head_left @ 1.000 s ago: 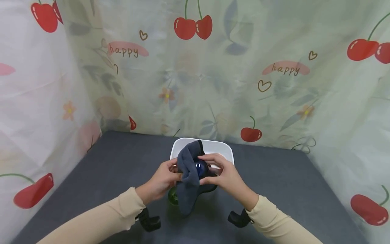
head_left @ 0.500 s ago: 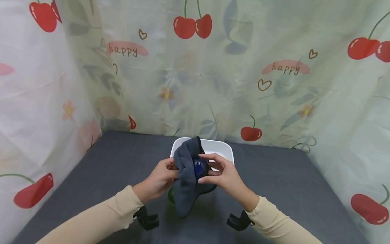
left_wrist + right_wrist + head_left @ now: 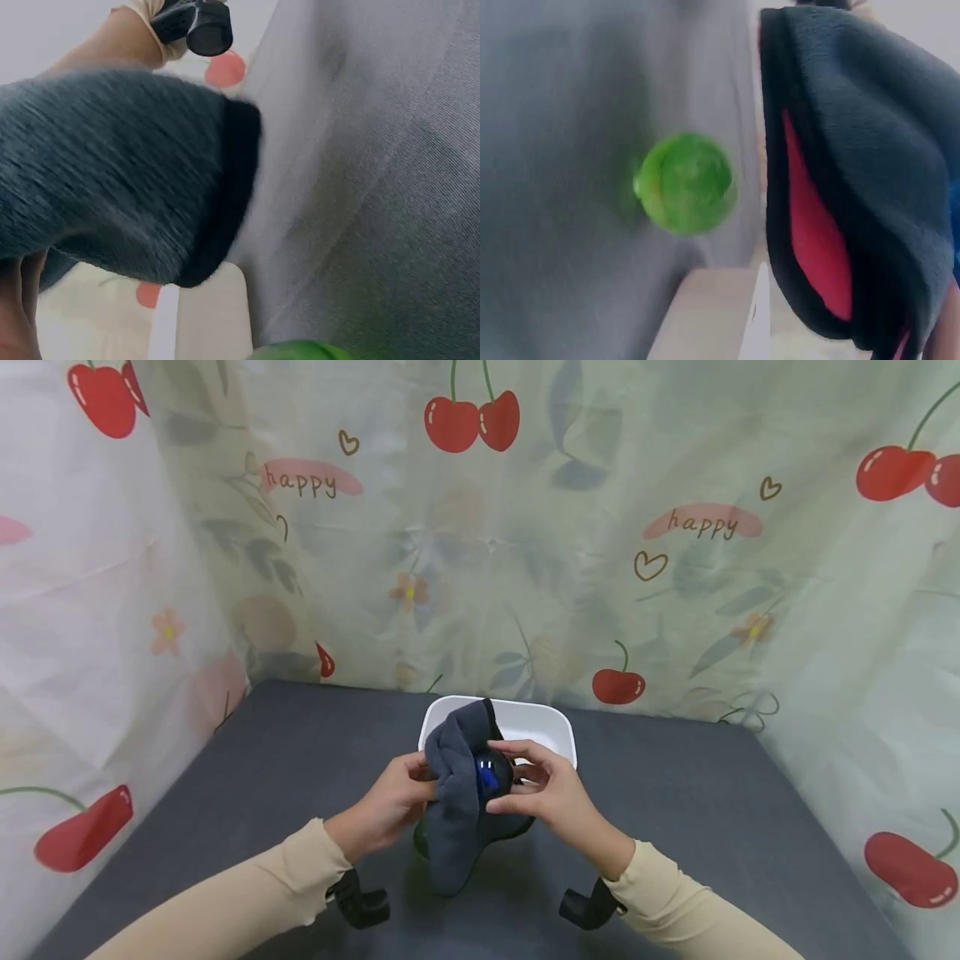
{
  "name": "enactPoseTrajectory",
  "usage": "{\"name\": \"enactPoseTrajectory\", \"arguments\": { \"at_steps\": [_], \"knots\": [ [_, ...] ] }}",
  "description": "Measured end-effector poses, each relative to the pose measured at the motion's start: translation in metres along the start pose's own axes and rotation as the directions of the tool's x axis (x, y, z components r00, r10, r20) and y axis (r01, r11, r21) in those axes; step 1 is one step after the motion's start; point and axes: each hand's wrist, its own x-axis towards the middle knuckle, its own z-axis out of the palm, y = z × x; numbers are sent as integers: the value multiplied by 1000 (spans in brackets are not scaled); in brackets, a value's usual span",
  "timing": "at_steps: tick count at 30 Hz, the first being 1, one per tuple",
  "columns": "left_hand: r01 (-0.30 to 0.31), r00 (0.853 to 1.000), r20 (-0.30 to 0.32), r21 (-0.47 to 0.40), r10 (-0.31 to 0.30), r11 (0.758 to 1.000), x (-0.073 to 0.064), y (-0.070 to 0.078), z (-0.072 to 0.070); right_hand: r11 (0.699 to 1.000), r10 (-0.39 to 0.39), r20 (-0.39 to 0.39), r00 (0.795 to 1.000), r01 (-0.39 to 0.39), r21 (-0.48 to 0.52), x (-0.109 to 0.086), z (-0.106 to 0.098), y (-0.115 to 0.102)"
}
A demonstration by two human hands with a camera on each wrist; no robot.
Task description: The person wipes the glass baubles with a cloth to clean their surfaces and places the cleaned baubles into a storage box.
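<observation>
In the head view my left hand [image 3: 390, 797] grips a dark grey cloth [image 3: 453, 802] with black edging, its lower end hanging down. A glossy, round, dark blue object [image 3: 493, 774] is partly wrapped in it; its exact kind is unclear. Fingers and thumb of my right hand [image 3: 551, 789] pinch this blue object from the right. Behind the cloth a green object [image 3: 421, 839] is mostly hidden; the right wrist view shows it as a round, see-through green object [image 3: 688, 184] on the table. That same view reveals a pink-red underside of the cloth [image 3: 821, 240].
A white tray [image 3: 536, 727] stands just beyond the hands, partly covered by the cloth in the head view. The table has a dark grey cover [image 3: 660, 802]. Patterned curtains [image 3: 487, 568] with cherries enclose its back and sides.
My left hand and the cloth have shifted slightly left, uncovering more of the blue object and hiding more of the green one. Reflections on the blue object have changed. My right hand keeps its pinch.
</observation>
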Motion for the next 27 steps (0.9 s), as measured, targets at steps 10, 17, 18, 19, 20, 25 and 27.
{"name": "enactPoseTrajectory", "arguments": {
  "at_steps": [10, 17, 18, 19, 20, 25, 27],
  "knots": [
    [-2, 1000, 2, 7, 2, 1000, 3, 1, 4, 842, -238, 51, 970, 232, -487, 0, -1, -8],
    [-4, 1000, -7, -47, 4, 999, 3, -1, 4, 998, 31, -40, 999, -33, -45, -1, -3, -4],
    [-5, 1000, 2, -39, 5, 999, 4, -1, 5, 996, 11, -45, 999, -15, -88, -1, -2, -5],
    [-7, 1000, 9, -28, 7, 1000, 5, -2, 5, 986, -27, -47, 999, 19, -163, -1, -1, -6],
    [-7, 1000, 17, -13, 8, 1000, 5, -1, 6, 962, -73, -40, 997, 60, -265, 0, 0, -8],
    [4, 1000, 13, 26, -4, 1000, 8, -2, 7, 687, -280, 63, 958, 245, -684, 1, 3, -17],
    [3, 1000, 1, 19, -3, 1000, 8, -3, 6, 695, -265, 75, 961, 244, -676, 1, 2, -18]
  ]
}}
